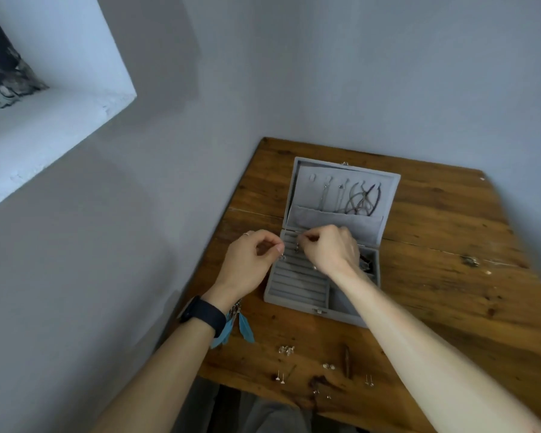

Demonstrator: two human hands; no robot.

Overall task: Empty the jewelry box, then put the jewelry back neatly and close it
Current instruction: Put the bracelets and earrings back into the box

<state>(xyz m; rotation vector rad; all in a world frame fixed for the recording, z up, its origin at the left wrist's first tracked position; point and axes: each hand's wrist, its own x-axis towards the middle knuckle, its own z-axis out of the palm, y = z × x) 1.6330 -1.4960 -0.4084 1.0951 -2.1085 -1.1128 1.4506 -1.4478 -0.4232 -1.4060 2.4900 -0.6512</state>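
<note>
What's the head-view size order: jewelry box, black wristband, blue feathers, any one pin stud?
1. jewelry box
2. black wristband and blue feathers: look alike, feathers partly hidden, so unranked
3. pin stud, by far smallest

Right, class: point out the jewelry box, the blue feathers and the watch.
jewelry box (294,304), head view, on its front wall, left part.
blue feathers (245,327), head view, on the middle of the right-hand feather.
watch (205,314), head view, on the black band at the wrist.
</note>
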